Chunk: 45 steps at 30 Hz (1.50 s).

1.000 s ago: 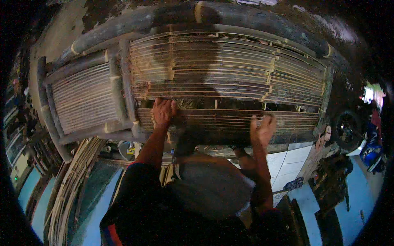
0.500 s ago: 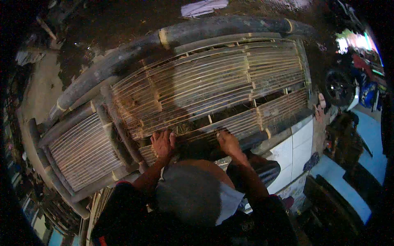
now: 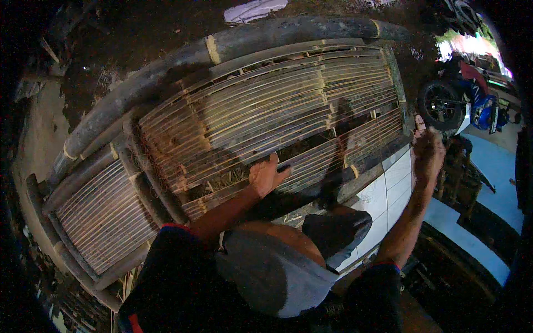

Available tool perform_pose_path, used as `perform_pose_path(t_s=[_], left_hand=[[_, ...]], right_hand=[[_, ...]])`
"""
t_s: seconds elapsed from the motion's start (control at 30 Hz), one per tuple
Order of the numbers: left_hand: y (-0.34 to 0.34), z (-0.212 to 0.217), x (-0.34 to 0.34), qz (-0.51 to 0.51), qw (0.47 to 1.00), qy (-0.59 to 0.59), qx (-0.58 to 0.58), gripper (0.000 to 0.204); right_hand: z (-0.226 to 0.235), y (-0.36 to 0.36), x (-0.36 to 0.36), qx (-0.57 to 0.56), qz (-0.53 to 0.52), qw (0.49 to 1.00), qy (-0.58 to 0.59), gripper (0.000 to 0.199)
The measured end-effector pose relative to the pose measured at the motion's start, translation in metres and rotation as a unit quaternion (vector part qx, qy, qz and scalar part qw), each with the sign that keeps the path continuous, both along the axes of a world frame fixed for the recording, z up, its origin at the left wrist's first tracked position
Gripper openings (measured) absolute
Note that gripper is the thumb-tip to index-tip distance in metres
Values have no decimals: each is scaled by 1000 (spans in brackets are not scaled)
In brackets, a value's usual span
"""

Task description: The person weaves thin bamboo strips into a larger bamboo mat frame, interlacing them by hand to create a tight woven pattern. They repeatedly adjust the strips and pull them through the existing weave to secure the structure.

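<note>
A long bamboo bench [image 3: 272, 105] with a slatted seat lies before me, framed by thick dark poles. My left hand [image 3: 267, 176] rests at the long gap between two groups of slats, its thumb spread from the fingers and nothing visible in it. Well to the right, past the bench's end, is my right hand [image 3: 429, 149]. It is raised on an outstretched arm, dark and smeared, so its fingers and anything in them are hard to make out. Dry straw-like bits [image 3: 226, 178] show in the gap left of my left hand.
A smaller slatted panel [image 3: 108, 213] joins the bench at the left. White tiles [image 3: 373, 202] edge the floor at the right. Beyond my right hand stands a motorcycle with a black wheel [image 3: 441, 105]. A pale sheet-like thing [image 3: 255, 10] lies at the far side.
My left hand has slid right along the gap. My right hand has left the near slats and swung far out to the right. The view has shifted slightly.
</note>
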<state>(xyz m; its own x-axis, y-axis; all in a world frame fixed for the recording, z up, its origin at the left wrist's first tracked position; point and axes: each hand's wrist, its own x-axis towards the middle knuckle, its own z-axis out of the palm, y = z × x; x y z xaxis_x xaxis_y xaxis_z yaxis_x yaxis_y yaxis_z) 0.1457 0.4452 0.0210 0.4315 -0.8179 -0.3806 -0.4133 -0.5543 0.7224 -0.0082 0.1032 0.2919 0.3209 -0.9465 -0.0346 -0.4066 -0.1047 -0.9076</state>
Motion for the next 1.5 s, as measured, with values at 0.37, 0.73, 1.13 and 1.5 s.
perform_pose_path(t_s=[0.37,0.73,1.13,1.5], left_hand=[[23,-44,3,227,907,324,-146,39],[49,-82,21,104,977,181,-34,76],[-20,-38,22,54,923,320,205,99],[-14,21,9,55,975,170,134,76]], right_hand=[[-157,120,34,-83,270,872,400,36],[-226,213,110,346,422,793,271,30],[-265,197,94,468,306,768,313,34],[-266,184,72,-221,635,498,547,19]])
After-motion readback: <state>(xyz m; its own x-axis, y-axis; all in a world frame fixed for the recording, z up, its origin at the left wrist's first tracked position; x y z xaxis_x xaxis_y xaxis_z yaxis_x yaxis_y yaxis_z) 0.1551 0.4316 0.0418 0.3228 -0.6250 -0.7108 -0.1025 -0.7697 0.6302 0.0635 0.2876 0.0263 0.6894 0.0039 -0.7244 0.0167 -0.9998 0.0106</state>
